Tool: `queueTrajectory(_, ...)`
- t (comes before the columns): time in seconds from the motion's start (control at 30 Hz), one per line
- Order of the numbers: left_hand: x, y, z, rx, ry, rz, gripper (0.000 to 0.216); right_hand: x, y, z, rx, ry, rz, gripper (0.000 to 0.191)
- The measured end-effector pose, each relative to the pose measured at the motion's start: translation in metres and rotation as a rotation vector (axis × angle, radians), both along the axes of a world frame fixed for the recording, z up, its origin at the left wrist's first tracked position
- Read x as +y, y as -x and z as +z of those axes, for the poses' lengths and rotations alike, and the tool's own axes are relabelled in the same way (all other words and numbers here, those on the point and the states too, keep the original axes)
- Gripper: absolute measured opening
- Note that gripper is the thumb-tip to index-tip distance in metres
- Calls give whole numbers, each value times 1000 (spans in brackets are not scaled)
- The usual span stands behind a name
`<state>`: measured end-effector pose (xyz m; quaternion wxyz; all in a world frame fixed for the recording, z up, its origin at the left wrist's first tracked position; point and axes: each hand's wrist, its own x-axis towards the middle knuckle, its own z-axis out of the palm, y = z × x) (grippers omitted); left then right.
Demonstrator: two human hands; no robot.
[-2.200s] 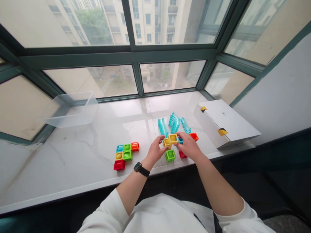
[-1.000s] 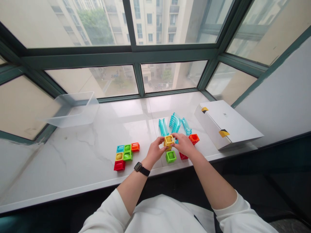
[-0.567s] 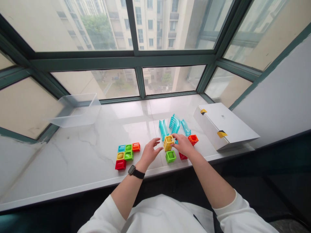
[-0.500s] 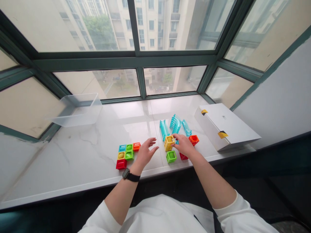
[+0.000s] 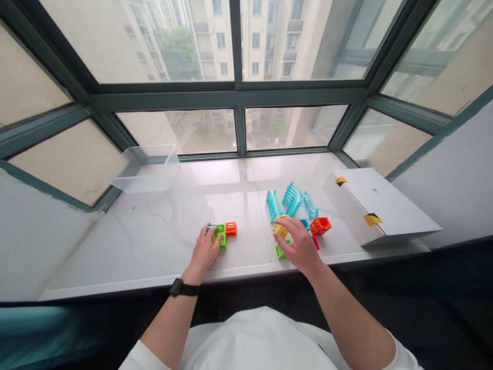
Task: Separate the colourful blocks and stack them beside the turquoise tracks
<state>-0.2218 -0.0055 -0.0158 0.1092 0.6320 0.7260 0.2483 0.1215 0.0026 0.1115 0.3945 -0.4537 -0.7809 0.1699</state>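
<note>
My left hand (image 5: 205, 250) lies on a flat cluster of joined coloured cubes (image 5: 222, 234) near the sill's front edge. Its fingers curl over the cluster's left part and the thumb presses the green cube's side; a green and an orange cube (image 5: 231, 228) stay uncovered. My right hand (image 5: 299, 245) hovers with fingers stretched out over a yellow cube (image 5: 280, 226) and a green cube (image 5: 280, 252), touching or just above them. An orange-red cube (image 5: 320, 225) sits just to its right.
Several teal curved track pieces (image 5: 291, 199) lie behind the cubes. A white cardboard box (image 5: 379, 205) rests at the right end of the marble sill (image 5: 162, 231). A clear plastic bin (image 5: 148, 168) stands at the back left, against the window frame.
My left hand let go of the yellow cube and moved left onto the cube cluster. My right hand opened over the yellow cube. The camera turned left.
</note>
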Motion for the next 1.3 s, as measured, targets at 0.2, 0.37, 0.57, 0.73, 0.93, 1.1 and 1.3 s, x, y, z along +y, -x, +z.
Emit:
queueTrajectory(0.2,-5,-15,5,130,-4,8,30,-24,57,-28,24,238,274,26)
queueTrajectory(0.37,-10,-12,5,161,-30,-95,25,-15,94,-72,-27,378,239,49)
queueTrajectory(0.57,-14,-13,10,143,-17,-156,23,-1,114,-105,-132,441,171,51)
queueTrajectory(0.73,-14,-15,12,160,-12,-138,22,8,119,-120,-164,455,180,43)
queueTrajectory(0.93,-15,-17,12,144,-7,-118,22,11,123,-126,-119,467,156,26)
queueTrajectory(1.1,-14,-19,12,143,-11,-77,22,7,121,-130,-61,497,72,12)
queueTrajectory(1.3,-12,-18,10,147,-7,-42,24,-3,106,-118,236,551,59,11)
